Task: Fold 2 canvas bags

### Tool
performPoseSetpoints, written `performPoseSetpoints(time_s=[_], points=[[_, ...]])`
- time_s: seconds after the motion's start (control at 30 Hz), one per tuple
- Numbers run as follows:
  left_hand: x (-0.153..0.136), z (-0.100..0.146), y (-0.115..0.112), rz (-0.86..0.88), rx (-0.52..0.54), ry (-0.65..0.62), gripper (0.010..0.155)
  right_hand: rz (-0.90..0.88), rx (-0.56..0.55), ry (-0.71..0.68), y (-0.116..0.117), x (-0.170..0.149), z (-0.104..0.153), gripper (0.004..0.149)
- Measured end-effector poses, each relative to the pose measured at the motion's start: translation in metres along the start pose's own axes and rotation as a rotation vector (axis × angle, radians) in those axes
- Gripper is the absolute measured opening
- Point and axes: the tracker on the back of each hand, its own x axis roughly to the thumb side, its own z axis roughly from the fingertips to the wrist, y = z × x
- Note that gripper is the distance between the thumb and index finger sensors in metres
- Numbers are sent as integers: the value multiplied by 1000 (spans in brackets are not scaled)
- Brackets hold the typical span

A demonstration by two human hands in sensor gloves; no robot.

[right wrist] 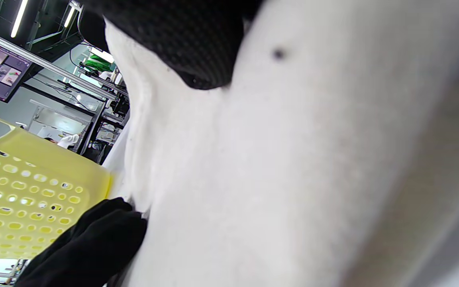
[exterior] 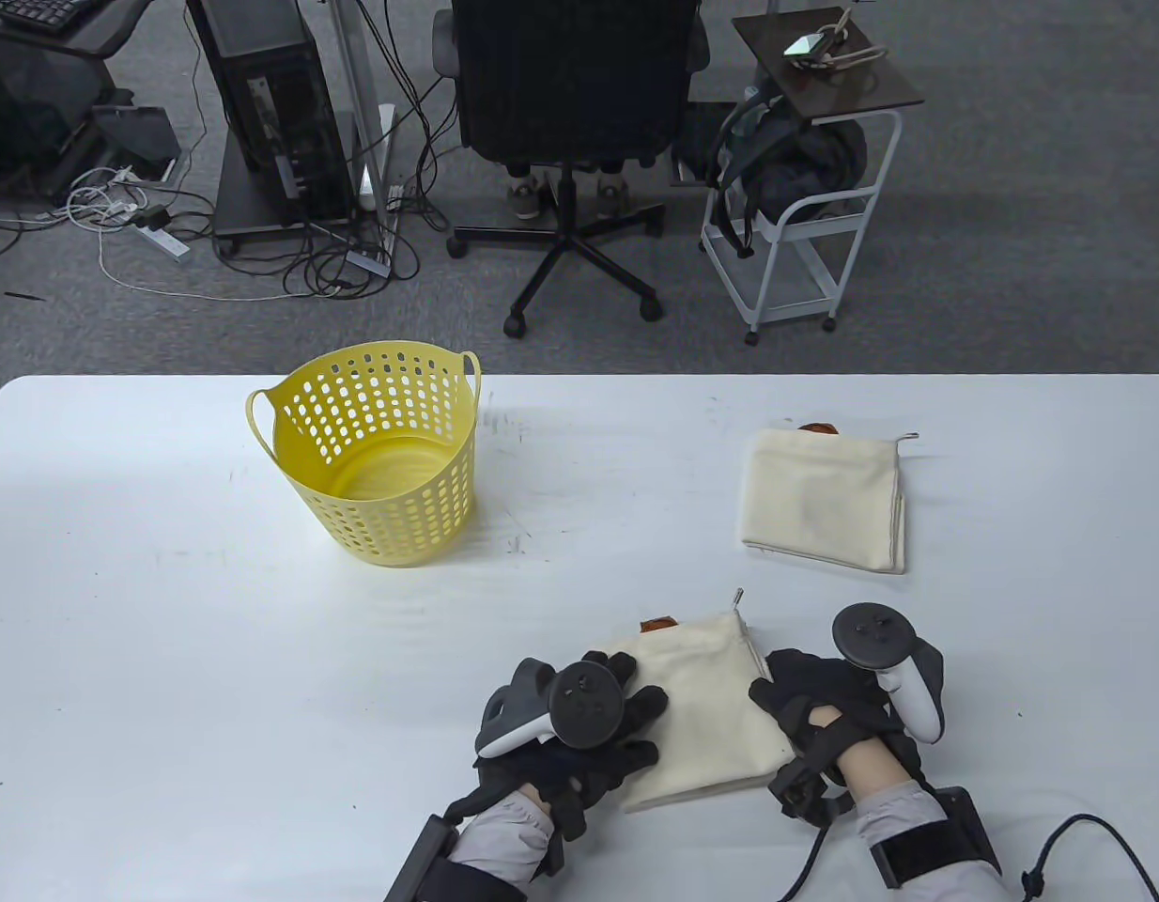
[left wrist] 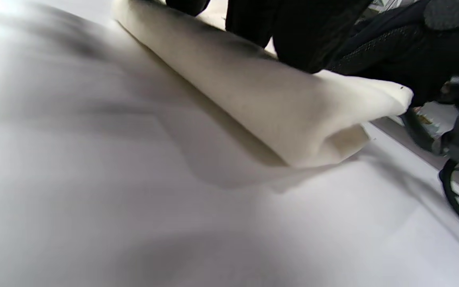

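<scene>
The long white table (exterior: 166, 611) carries it all: a yellow perforated plastic basket (exterior: 378, 460) standing far-left, one cream canvas bag folded into a neat square (exterior: 824, 498) far-right, and nearer us a second cream canvas bag (exterior: 702, 714), doubled over, between both gloves. The left hand (exterior: 579, 728) rests fingers spread on its left edge; the right hand (exterior: 824, 705) holds the right edge, though how tightly I cannot tell. So one bag looks done, this one perhaps a last fold short. Each has a small brown tab; no writing readable.
</scene>
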Motion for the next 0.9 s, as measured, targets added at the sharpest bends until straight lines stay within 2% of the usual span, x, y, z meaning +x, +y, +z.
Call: performPoseSetpoints(time_s=[0.2, 0.33, 0.4, 0.5, 0.53, 0.6, 0.67, 0.73, 0.9], points=[[5, -6, -9, -61, -5, 54, 68, -15, 12, 5, -3, -1, 0, 49], [9, -8, -10, -89, -8, 67, 69, -29, -5, -32, -12, 8, 9, 64], [9, -8, -10, -91, -9, 68, 69, 10, -91, -161, -19, 21, 20, 67], [9, -8, -10, -89, -8, 69, 69, 146, -167, -404, -19, 39, 34, 60], [9, -8, -10, -91, -8, 71, 69, 198, -171, -450, -16, 42, 36, 58], [9, -9, -9, -83, -9, 74, 68, 374, -63, -519, -4, 48, 35, 58], [7, -8, -7, -75, -10, 75, 67, 506, 39, -423, 7, 45, 30, 69], [5, -8, -5, -58, -16, 73, 66, 570, 75, -328, 15, 37, 23, 77], [-1, -7, 0, 1, -14, 67, 63, 571, 120, -224, 19, 22, 8, 80]])
